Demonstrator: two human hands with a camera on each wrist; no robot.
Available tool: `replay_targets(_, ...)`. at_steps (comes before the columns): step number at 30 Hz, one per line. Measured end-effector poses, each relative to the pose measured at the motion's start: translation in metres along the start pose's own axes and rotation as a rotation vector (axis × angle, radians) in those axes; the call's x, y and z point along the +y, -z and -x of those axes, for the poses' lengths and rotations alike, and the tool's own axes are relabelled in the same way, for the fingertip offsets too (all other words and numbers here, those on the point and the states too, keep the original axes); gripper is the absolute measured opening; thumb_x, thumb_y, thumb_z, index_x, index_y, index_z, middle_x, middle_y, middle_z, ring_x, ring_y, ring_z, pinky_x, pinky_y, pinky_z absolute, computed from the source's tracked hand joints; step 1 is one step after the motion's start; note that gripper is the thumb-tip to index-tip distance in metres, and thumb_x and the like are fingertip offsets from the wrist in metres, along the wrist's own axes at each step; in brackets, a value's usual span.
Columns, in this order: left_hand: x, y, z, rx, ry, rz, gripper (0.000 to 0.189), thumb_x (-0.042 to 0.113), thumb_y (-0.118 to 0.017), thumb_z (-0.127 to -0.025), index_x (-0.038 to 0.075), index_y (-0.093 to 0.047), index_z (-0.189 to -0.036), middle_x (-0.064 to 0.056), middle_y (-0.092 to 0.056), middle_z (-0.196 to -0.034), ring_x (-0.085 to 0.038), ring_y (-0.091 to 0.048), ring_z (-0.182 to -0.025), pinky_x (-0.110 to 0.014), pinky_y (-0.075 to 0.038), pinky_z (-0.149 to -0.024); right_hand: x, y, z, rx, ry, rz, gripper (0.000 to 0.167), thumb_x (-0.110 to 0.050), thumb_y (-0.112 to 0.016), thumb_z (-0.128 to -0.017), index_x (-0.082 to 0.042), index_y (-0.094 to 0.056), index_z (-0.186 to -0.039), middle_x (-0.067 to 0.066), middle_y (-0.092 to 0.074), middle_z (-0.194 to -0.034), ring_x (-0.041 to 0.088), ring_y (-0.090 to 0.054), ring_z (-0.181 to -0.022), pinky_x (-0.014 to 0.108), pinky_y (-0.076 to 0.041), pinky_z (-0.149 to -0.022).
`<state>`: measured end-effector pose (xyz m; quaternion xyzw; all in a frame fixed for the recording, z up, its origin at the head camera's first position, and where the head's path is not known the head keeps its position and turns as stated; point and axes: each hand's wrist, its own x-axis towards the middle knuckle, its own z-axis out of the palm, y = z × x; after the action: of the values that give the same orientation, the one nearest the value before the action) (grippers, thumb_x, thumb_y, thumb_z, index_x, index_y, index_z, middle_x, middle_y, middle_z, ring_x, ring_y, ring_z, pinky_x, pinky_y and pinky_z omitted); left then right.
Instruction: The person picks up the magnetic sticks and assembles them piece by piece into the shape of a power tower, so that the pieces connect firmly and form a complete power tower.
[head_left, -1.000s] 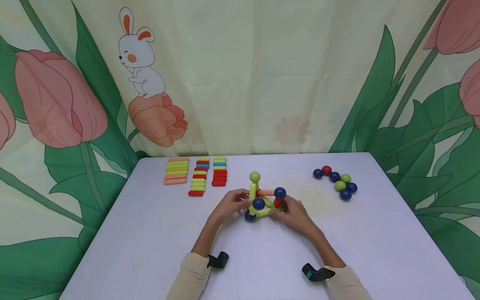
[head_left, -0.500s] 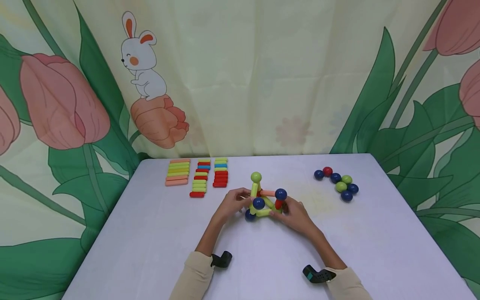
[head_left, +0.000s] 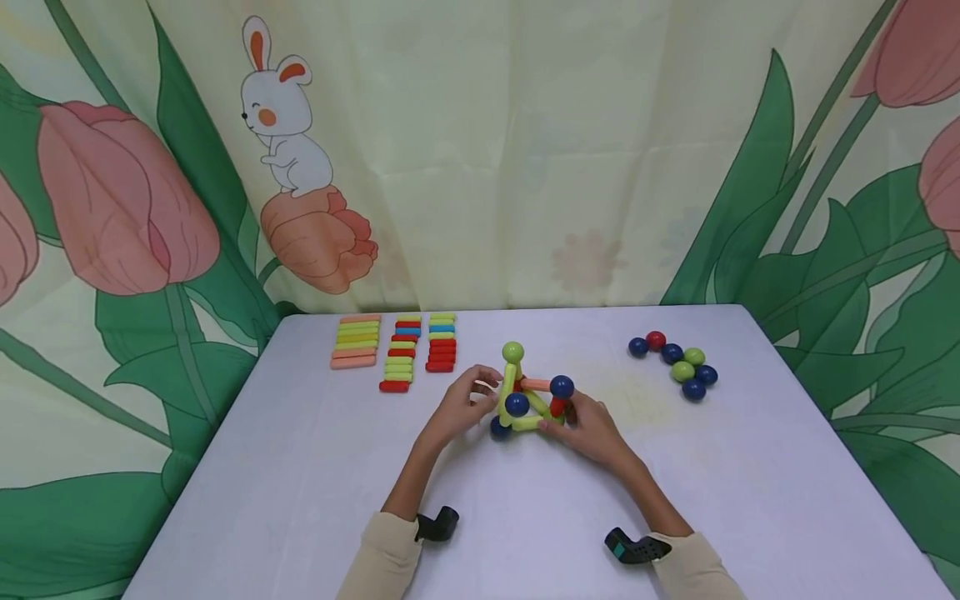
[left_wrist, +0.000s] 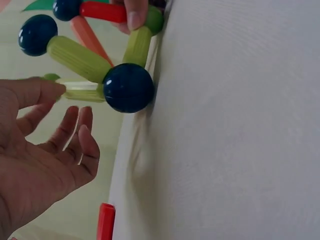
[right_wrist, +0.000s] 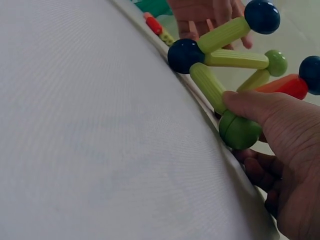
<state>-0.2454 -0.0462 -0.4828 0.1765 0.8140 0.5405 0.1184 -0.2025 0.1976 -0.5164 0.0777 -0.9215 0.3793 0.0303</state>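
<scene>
A toy structure of building sticks and balls (head_left: pixel 517 405) stands mid-table, with yellow-green, red and orange sticks joining blue and green balls. A green ball (head_left: pixel 513 352) tops its upright part. My right hand (head_left: pixel 594 432) holds the structure's lower right corner; in the right wrist view its thumb presses a yellow-green stick (right_wrist: pixel 207 86) beside a green ball (right_wrist: pixel 241 131). At the left side is my left hand (head_left: pixel 457 412), fingers parted and loosely bent. In the left wrist view its fingertip is right at a yellow-green stick (left_wrist: pixel 86 93) joined to a blue ball (left_wrist: pixel 128 88).
Rows of short sticks (head_left: pixel 400 353) and a stack of longer sticks (head_left: pixel 356 342) lie at the back left of the white table (head_left: pixel 300 500). Loose blue, green and red balls (head_left: pixel 682 372) cluster at the back right. A printed curtain (head_left: pixel 465 167) hangs behind.
My left hand's fingers have spread and drawn back slightly from the structure's upright sticks. The right hand keeps its hold, and the structure stays in place.
</scene>
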Motion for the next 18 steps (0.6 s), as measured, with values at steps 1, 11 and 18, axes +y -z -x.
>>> replay_targets(1, 0.001, 0.001, 0.002, -0.02, -0.027, -0.016, 0.03, 0.01, -0.062, -0.093, 0.015, -0.055, -0.121, -0.012, -0.054, -0.123, -0.025, -0.059, -0.112, -0.037, -0.054, -0.086, 0.0, 0.0, 0.0, -0.002, 0.0, 0.002, 0.052, -0.041, -0.079, -0.08, -0.008, -0.058, -0.114, 0.003, -0.054, -0.08, 0.018, -0.049, -0.077, 0.029, -0.041, -0.064)
replay_targets(11, -0.002, -0.005, 0.01, -0.138, -0.06, -0.188, 0.039, 0.022, -0.076, -0.085, 0.018, -0.064, -0.121, -0.007, -0.04, -0.131, -0.024, -0.05, -0.12, -0.031, -0.054, -0.085, -0.003, -0.002, 0.003, 0.021, -0.003, 0.027, 0.056, -0.044, -0.079, -0.079, -0.008, -0.058, -0.117, 0.002, -0.052, -0.075, 0.017, -0.047, -0.073, 0.028, -0.039, -0.062)
replay_targets(18, -0.003, -0.004, 0.008, -0.061, -0.082, -0.209, 0.024, 0.026, -0.075, -0.087, 0.016, -0.068, -0.108, -0.006, -0.052, -0.12, -0.021, -0.056, -0.109, -0.025, -0.055, -0.076, -0.008, -0.004, 0.008, 0.03, 0.002, 0.051, 0.064, -0.048, -0.079, -0.077, -0.009, -0.059, -0.123, 0.001, -0.052, -0.074, 0.016, -0.048, -0.07, 0.027, -0.038, -0.06)
